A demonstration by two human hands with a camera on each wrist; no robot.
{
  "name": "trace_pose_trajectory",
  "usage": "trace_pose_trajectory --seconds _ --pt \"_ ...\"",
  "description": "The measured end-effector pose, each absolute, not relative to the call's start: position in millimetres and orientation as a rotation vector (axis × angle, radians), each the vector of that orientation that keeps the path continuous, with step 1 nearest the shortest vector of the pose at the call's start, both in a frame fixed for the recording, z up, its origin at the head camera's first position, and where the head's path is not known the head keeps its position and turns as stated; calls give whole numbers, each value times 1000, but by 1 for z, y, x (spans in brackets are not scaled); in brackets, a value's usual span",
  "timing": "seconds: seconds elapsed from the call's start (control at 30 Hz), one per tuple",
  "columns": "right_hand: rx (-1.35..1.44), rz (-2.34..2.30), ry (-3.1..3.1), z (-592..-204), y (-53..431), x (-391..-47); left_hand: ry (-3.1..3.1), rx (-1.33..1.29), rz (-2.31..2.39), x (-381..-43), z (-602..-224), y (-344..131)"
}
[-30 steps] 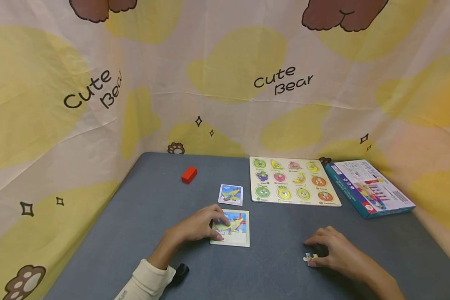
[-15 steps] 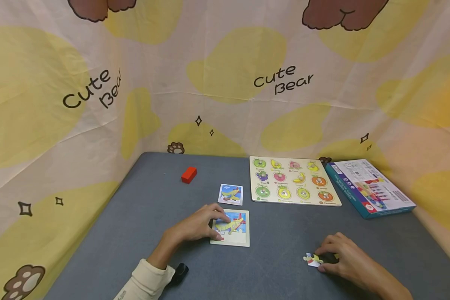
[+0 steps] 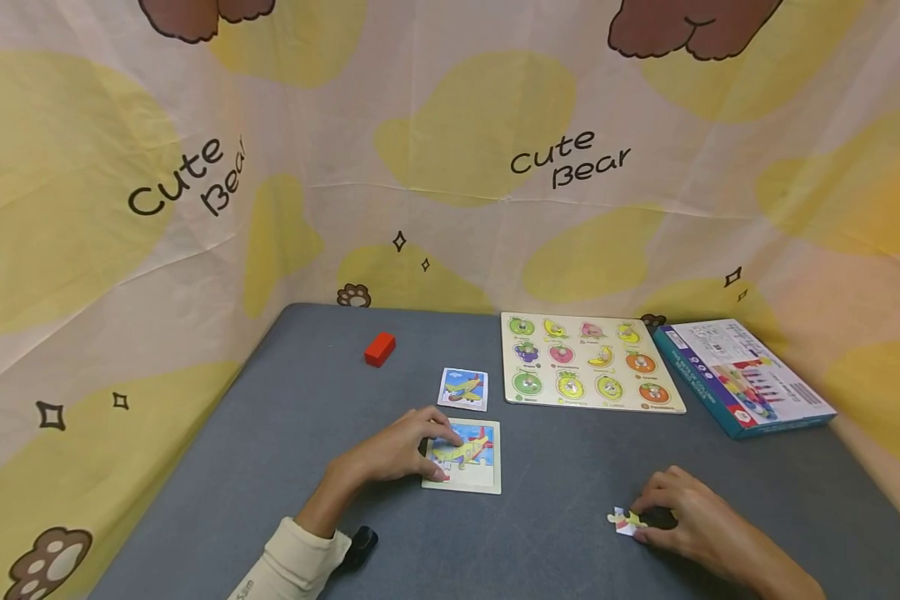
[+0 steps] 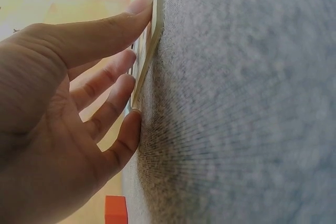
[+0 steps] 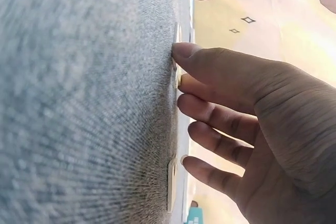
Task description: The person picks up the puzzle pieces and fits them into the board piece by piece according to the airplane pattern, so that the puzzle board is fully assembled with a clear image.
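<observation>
A wooden jigsaw board (image 3: 471,475) with a yellow aeroplane picture lies flat on the table, its lower part pale and bare. My left hand (image 3: 393,450) rests on its left side; the thumb touches the near left corner and a finger lies on the picture. In the left wrist view the thumb (image 4: 140,6) sits on the board's edge. To the right, my right hand (image 3: 686,512) pinches a small yellow, pink and white puzzle piece (image 3: 626,522) between thumb and forefinger at table level. Another flat piece (image 5: 172,184) lies below its little finger in the right wrist view.
Behind the board lies an aeroplane picture card (image 3: 462,389). A red block (image 3: 380,349) lies farther left. A fruit board (image 3: 592,362) and a teal-edged box (image 3: 746,379) stand at the back right. Patterned cloth walls (image 3: 435,167) border the table.
My right hand has shifted slightly right and towards me, leaving more of the puzzle piece visible. In the last half second it has stayed almost still. My left hand keeps its place on the board.
</observation>
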State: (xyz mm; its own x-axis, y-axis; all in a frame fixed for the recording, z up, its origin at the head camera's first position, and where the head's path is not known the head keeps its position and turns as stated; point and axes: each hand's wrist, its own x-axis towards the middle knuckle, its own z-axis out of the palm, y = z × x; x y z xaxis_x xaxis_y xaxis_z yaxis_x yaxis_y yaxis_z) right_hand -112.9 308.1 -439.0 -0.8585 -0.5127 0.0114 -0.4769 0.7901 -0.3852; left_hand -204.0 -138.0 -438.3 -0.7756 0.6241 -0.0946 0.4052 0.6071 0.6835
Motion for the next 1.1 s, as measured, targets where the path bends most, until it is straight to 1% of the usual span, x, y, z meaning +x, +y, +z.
trace_pose_trajectory --seconds 0.57,0.67,0.87,1.1 --pt "-794 -478 2992 -436 293 -110 2505 849 965 -204 -438 -140" --pt "-851 -493 3019 -435 285 -113 2512 860 961 -204 -438 -140" --pt "-1073 -552 3034 -432 262 -125 2506 852 967 -204 -437 -139" --pt "-1093 -545 2980 -429 229 -142 2503 871 973 -203 -436 -140"
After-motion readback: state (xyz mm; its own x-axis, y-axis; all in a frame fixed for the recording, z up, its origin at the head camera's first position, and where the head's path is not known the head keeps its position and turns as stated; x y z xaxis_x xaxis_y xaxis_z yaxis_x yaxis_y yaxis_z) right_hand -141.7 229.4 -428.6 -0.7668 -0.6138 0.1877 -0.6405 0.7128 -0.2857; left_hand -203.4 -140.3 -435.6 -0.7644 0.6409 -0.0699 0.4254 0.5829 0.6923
